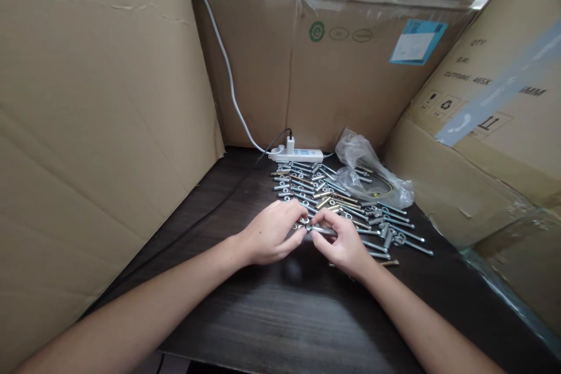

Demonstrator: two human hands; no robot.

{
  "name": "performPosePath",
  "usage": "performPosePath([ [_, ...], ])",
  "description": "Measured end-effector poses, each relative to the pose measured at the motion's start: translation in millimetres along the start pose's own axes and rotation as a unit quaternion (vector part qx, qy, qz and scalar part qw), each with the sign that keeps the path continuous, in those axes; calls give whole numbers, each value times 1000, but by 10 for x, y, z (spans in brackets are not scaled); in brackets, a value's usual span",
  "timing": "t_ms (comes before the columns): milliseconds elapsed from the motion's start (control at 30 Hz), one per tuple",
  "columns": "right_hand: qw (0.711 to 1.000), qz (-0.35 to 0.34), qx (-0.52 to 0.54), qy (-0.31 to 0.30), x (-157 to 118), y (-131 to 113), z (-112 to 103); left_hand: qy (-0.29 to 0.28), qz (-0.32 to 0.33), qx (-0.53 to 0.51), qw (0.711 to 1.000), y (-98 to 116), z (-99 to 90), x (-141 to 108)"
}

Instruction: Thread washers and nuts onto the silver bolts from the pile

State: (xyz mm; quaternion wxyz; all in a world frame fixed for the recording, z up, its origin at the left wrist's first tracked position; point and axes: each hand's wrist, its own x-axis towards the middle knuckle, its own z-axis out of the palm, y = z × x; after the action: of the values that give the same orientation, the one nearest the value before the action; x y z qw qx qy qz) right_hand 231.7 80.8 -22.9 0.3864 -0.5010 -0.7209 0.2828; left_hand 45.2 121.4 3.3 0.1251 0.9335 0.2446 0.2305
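My left hand [278,232] and my right hand [344,242] meet above the table, thumbs and forefingers pinched close together. Between the fingertips is a shiny metal bolt [323,231], its shank running under my right fingers. At its left end, a small metal ring [308,227] sits at my left fingertips; whether it is a nut or a washer I cannot tell. Just beyond both hands lie rows of silver and brass-coloured bolts [302,190], with loose sleeves [388,238] and washers [347,216] among them. My right hand hides some of these parts.
A white power strip [307,155] with a plugged-in charger [290,144] stands behind the bolts. A clear plastic bag [363,169] lies at the back right. A black cable [197,222] crosses the dark table [263,315]. Large cardboard boxes [254,70] enclose three sides.
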Motion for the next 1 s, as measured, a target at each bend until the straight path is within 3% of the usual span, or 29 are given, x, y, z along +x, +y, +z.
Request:
performPosePath([
  [233,1000,6,-2,-5,-1,-1,-4,-40,4,13,999,-25,31,21],
  [467,999,13,35,0,-6,-21,-2,-7,-1,-20,1000,0,30,-6],
  [700,999,6,49,2,-4,-6,-2,-43,-3,2,999,-24,21,26],
  [1000,998,7,61,-4,-3,6,-9,-42,0,-15,999,-30,18,24],
])
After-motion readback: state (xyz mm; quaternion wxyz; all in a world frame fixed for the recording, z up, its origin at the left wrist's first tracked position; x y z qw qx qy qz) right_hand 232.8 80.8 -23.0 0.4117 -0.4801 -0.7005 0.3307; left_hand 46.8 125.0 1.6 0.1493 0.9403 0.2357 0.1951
